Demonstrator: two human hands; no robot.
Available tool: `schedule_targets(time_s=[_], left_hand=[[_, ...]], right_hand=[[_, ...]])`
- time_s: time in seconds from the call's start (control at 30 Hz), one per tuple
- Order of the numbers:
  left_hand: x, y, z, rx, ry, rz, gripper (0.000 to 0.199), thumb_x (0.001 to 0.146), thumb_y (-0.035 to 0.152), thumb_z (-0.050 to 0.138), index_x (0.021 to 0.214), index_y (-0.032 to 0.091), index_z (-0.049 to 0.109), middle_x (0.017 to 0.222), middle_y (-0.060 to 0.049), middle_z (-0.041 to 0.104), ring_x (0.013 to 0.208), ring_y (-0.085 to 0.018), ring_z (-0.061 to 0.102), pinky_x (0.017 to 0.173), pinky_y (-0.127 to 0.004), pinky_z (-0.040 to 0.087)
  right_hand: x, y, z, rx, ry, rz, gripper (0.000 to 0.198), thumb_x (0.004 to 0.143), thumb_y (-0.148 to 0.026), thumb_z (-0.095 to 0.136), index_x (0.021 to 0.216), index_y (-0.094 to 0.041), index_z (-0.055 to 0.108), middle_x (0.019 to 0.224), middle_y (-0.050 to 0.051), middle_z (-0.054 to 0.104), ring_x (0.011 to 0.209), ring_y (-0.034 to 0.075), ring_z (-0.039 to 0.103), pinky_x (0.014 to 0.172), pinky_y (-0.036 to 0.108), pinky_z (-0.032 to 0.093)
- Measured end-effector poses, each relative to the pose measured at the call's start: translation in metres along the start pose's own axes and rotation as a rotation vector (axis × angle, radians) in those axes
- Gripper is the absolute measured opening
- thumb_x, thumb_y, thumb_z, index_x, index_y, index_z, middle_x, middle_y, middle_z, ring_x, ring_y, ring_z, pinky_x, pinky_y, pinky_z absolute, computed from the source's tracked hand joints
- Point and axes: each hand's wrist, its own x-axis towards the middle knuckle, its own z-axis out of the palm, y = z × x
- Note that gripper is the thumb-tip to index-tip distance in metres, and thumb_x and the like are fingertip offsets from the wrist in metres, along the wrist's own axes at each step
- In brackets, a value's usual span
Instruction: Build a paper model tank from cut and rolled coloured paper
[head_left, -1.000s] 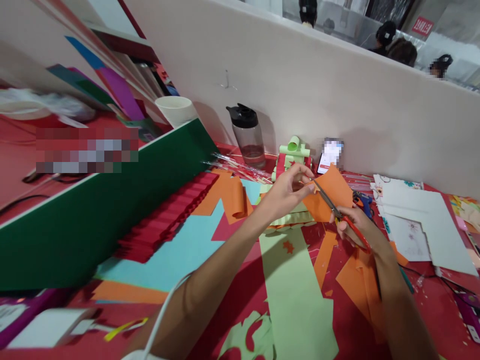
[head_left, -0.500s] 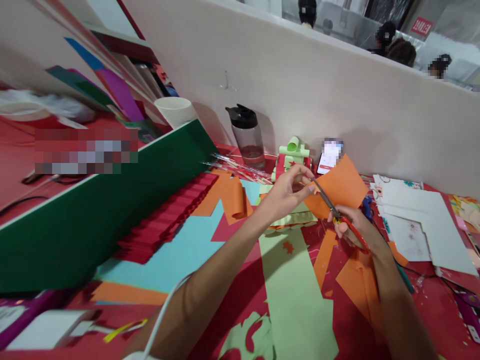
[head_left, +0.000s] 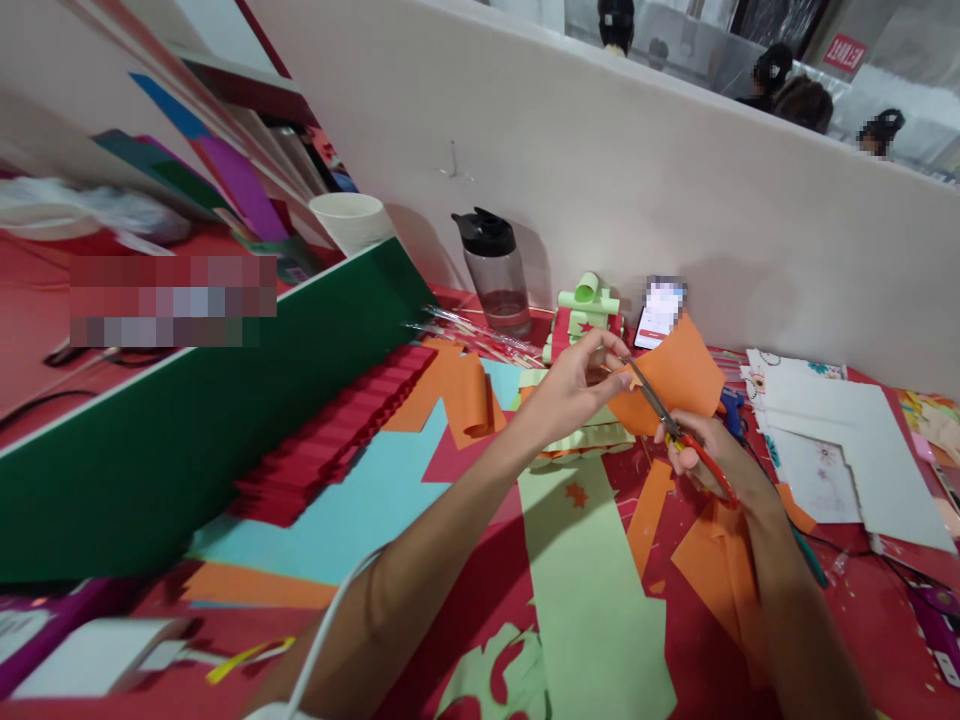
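My right hand [head_left: 701, 452] is closed around the red handles of a pair of scissors [head_left: 652, 392], whose blades point up and left. Against the blades lies a piece of orange paper [head_left: 686, 372], held up above the table. My left hand [head_left: 585, 375] pinches the left edge of that paper near the blade tips, fingers bent. Behind my left hand stands a light green and red paper model [head_left: 589, 305] with rolled tubes and a star. A small orange paper star [head_left: 576, 495] rests on a long light green sheet [head_left: 592, 570] below the hands.
A bottle [head_left: 495, 275] with a black lid stands by the white partition [head_left: 570, 170], and a phone [head_left: 661, 310] leans there. Left are pleated red paper [head_left: 337, 430] and a green board [head_left: 187, 430]. Orange scraps [head_left: 649, 515] and white sheets [head_left: 862, 440] lie to the right.
The orange paper has shifted and turned slightly, its right corner now further left and nearer the blades. Both hands and the scissors stay nearly in place.
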Motion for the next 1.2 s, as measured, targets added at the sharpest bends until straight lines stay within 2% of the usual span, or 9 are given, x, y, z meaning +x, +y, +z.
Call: schedule_targets(time_s=[0.2,0.47,0.7,0.97,1.2], left_hand=[[0.001,-0.001,0.001,0.003,-0.007,-0.01,0.022,0.092,0.029,0.07,0.1,0.021,0.052,0.086,-0.001,0.07,0.085,-0.017,0.071,0.08,-0.033,0.054],[0.002,-0.004,0.001,-0.002,-0.008,0.006,0.019,0.092,0.027,0.069,0.101,0.021,0.053,0.086,-0.001,0.07,0.085,-0.017,0.071,0.081,-0.033,0.054],[0.002,-0.004,0.001,0.006,0.006,-0.006,0.018,0.093,0.026,0.068,0.102,0.021,0.053,0.087,-0.002,0.07,0.087,-0.018,0.073,0.079,-0.033,0.054],[0.001,-0.006,0.006,-0.079,0.046,0.003,0.035,0.088,0.034,0.076,0.107,0.023,0.049,0.081,0.002,0.067,0.086,-0.019,0.074,0.079,-0.032,0.053],[-0.001,-0.005,0.013,-0.114,0.086,-0.031,0.05,0.082,0.037,0.081,0.111,0.025,0.042,0.073,0.007,0.062,0.079,-0.017,0.072,0.073,-0.029,0.05]], right_hand=[[0.0,-0.001,0.001,0.054,0.004,0.027,0.074,0.076,-0.09,0.061,0.098,-0.019,0.059,0.066,-0.004,0.053,0.053,0.011,0.039,0.052,0.025,0.034],[0.002,0.001,0.001,0.03,0.021,0.071,0.06,0.082,-0.079,0.065,0.094,-0.02,0.059,0.062,-0.005,0.051,0.052,0.012,0.041,0.052,0.025,0.037],[0.002,0.002,0.002,-0.002,0.037,0.043,0.053,0.085,-0.071,0.067,0.094,-0.02,0.06,0.061,-0.004,0.052,0.053,0.013,0.043,0.052,0.025,0.039],[0.003,0.007,0.007,0.146,0.038,0.026,0.069,0.079,-0.085,0.064,0.099,-0.019,0.061,0.061,-0.005,0.054,0.04,0.008,0.039,0.039,0.022,0.034],[0.005,0.006,0.012,0.158,0.049,0.019,0.078,0.076,-0.092,0.056,0.102,-0.019,0.061,0.062,-0.005,0.054,0.041,0.009,0.042,0.038,0.021,0.036]])
